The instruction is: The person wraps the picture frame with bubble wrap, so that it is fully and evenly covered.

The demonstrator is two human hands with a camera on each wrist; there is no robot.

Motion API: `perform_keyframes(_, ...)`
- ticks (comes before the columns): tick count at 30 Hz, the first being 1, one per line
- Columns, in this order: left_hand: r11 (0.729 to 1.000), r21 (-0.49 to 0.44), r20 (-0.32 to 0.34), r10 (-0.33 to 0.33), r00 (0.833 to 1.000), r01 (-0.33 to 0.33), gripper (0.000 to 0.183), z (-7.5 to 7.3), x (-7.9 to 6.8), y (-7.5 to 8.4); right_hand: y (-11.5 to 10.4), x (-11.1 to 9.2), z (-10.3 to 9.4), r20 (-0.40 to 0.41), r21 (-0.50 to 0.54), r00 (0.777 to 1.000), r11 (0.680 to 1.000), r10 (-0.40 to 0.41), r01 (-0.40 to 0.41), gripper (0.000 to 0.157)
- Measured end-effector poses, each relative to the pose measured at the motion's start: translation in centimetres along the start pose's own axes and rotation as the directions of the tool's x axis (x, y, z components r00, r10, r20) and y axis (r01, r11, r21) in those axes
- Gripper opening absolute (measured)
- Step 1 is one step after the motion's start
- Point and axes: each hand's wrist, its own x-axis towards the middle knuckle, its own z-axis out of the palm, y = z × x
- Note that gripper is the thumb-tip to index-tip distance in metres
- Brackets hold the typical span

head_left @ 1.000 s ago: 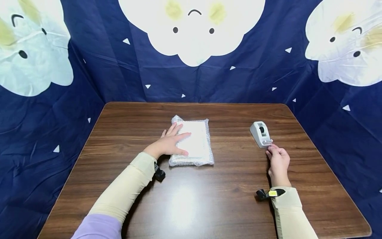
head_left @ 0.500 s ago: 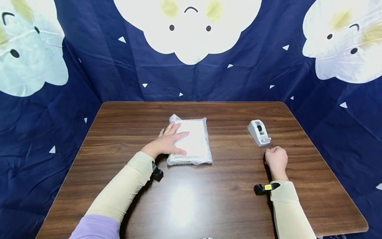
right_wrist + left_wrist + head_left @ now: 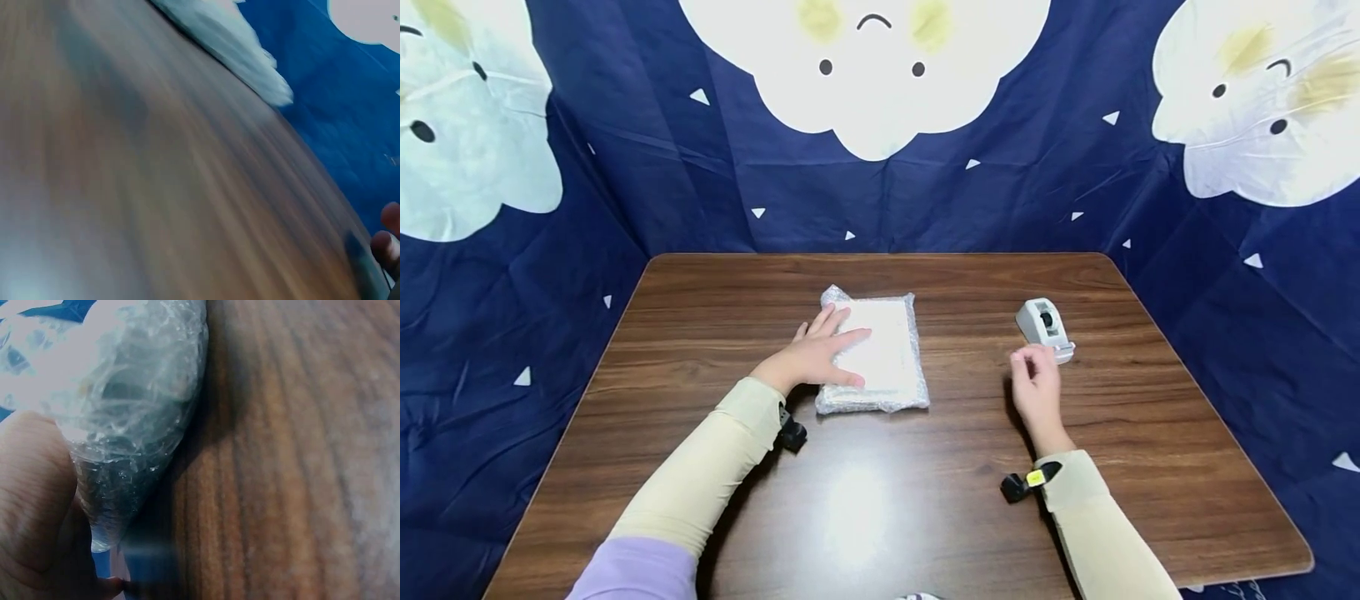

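Observation:
A flat rectangular package [image 3: 887, 354] wrapped in clear bubble wrap lies on the table, its top bright white in the head view. My left hand [image 3: 811, 357] rests spread over its left side, with the thumb near the front edge. Crinkled bubble wrap [image 3: 134, 394] fills the upper part of the left wrist view beside that hand. My right hand [image 3: 1037, 387] is raised in front of a white tape dispenser [image 3: 1043, 321]. Its thumb and index finger pinch together on what looks like a small piece of clear tape, barely visible.
The brown wooden table [image 3: 955, 492] has a rounded far edge. Dark blue cloth [image 3: 820, 196] with white clouds hangs behind it and on both sides. A small pale object [image 3: 919, 597] just shows at the bottom edge of the head view.
My right hand has come away from the front of the tape dispenser and swung left toward the package. The left hand stays on the bubble-wrapped package. The head view has shifted slightly.

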Motion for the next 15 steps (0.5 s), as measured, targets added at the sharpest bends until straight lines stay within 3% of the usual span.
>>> perform_keyframes(6,1.0,0.013,0.0,-0.006,1.0,0.006,0.098,-0.1,-0.1,0.0,-4.8,0.4,3.7,0.207,0.141,0.974,0.988,-0.097,0.068,0.008)
perform_keyframes(11,1.0,0.03,0.005,-0.007,1.0,0.007,0.098,-0.3,-0.2,0.3,-5.8,0.8,6.4,0.346,0.273,0.924,0.96,-0.161,0.065,0.009)
perform_keyframes(15,0.999,0.037,0.001,-0.006,1.0,0.006,0.097,-0.4,-0.2,0.4,-6.8,1.1,8.2,0.402,0.339,0.886,0.936,-0.23,0.09,0.01)
